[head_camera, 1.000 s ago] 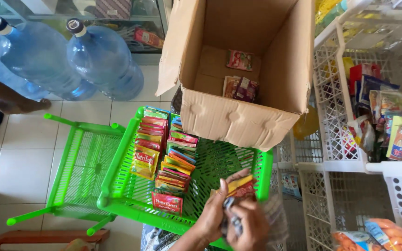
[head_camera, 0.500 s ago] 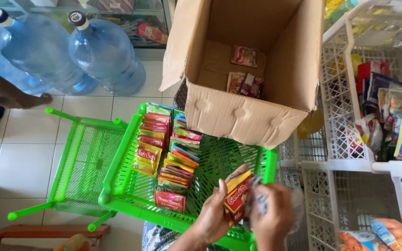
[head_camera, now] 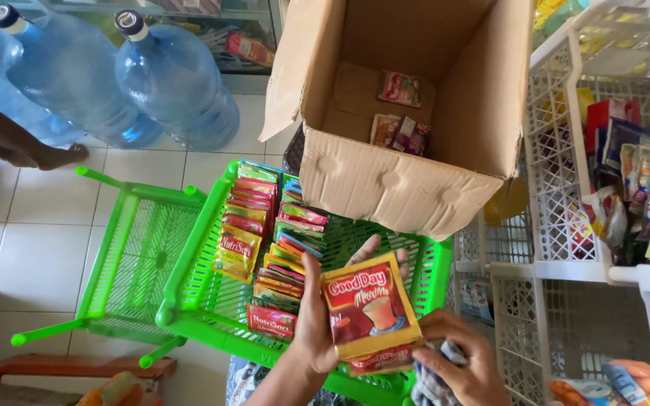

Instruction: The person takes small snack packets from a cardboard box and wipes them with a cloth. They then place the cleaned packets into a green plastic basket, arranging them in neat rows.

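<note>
Sachets (head_camera: 370, 312), red-and-yellow stack, sitting over green basket's (head_camera: 189, 301) five o'clock corner; left hand (head_camera: 317, 323) clamping them, right hand (head_camera: 457, 361) gripping cloth (head_camera: 434, 380). Keep edges squared, slotting beside packet rows (head_camera: 272, 240).

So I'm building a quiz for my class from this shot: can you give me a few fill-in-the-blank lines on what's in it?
1. The left hand holds a red and yellow ____ upright.
2. The right hand grips a crumpled ____.
3. Rows of sachets stand in a ____ basket.
4. Behind the basket, the cardboard box stands ____, with a few sachets inside.

Missing words: sachet; cloth; green; open
</note>
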